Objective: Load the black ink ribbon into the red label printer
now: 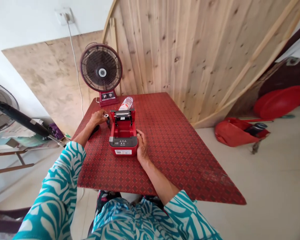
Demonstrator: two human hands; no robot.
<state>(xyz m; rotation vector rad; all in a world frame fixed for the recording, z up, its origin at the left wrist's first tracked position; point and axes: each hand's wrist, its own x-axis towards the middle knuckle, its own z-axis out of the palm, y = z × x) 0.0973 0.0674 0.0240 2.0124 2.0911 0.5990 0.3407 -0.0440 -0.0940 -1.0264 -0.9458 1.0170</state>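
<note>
A red and black label printer [123, 142] stands on the table with its lid raised, and the red bay inside is exposed. Against its right side rests my right hand [142, 145], fingers curled along the casing and holding it. My left hand [98, 117] is beyond the printer's left side, closed on a small white paper roll [106, 116] whose round end with a dark centre faces me. Something dark hangs just below the roll; I cannot make out what it is. A clear plastic bottle [126, 103] lies behind the raised lid.
The table [170, 140] has a red patterned cover. At its back left corner stands a maroon fan [101, 68], near a hanging white cord [76, 66]. A wooden panel [170, 50] leans behind. On the floor at right sits a red bag [230, 133]; a pedestal fan [27, 121] is at left.
</note>
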